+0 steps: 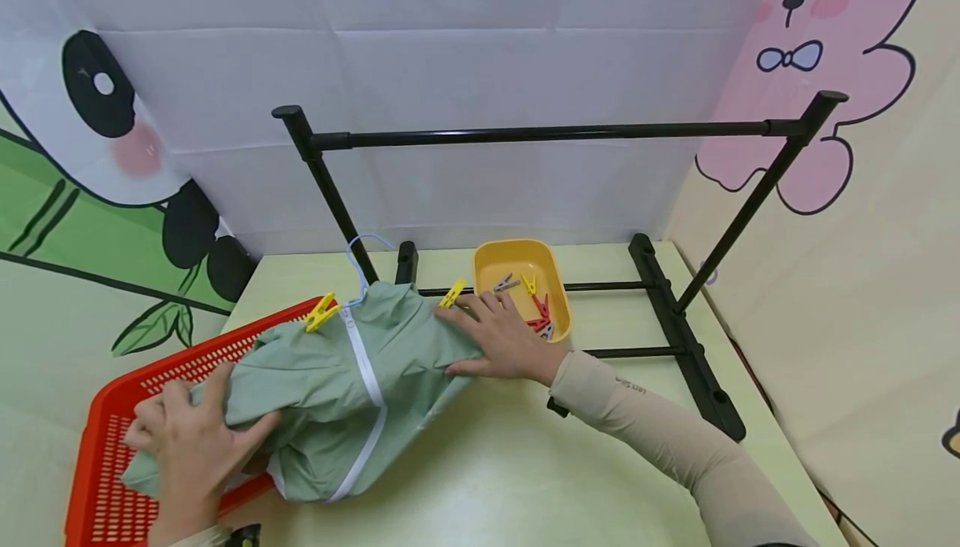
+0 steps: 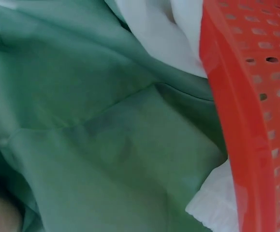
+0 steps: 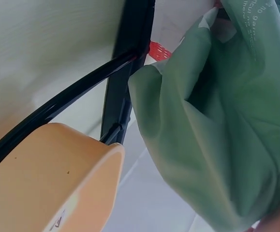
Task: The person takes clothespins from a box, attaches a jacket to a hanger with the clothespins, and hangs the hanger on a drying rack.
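Note:
A pale green zip-up jacket (image 1: pixel 315 397) with a white zipper lies on a light blue hanger (image 1: pixel 362 268), its left part over the red basket. One yellow clothespin (image 1: pixel 322 313) clips it left of the hook, another yellow clothespin (image 1: pixel 452 292) on the right shoulder. With thumb and fingers, my left hand (image 1: pixel 187 439) grips the sleeve on the left, above the basket. The jacket's right shoulder is held by my right hand (image 1: pixel 506 338), close to the second clothespin. In the right wrist view the green cloth (image 3: pixel 217 125) hangs in folds.
A black rack (image 1: pixel 555 135) stands across the table (image 1: pixel 525 439), its top bar behind the jacket. Inside its base sits a yellow tray (image 1: pixel 517 251) with several red, yellow and grey clothespins. The red basket (image 1: pixel 105 439) at the left contains white cloth (image 2: pixel 217 198).

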### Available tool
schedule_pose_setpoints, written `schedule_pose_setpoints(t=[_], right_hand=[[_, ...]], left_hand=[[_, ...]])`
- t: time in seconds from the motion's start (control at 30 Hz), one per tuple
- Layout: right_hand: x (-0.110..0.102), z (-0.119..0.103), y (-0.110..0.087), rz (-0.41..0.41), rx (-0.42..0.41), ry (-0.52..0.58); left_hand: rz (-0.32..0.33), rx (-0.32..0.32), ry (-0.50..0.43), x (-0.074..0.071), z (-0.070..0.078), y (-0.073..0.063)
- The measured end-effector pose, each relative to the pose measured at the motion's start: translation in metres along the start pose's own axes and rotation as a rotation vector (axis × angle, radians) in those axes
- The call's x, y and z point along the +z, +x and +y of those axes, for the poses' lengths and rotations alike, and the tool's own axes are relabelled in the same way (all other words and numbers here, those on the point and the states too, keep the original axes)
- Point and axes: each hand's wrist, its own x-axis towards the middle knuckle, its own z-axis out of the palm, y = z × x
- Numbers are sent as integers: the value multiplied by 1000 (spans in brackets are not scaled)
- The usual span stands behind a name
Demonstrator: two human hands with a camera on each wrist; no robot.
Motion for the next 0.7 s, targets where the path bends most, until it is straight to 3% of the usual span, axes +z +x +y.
schedule_pose_setpoints(t=[0.13, 0.7], right_hand=[[1, 0, -1, 4, -5, 3], [2, -2, -5, 19, -8, 7]], left_hand=[[-34, -23, -12, 0, 0, -1], [-54, -28, -19, 0, 2, 0]])
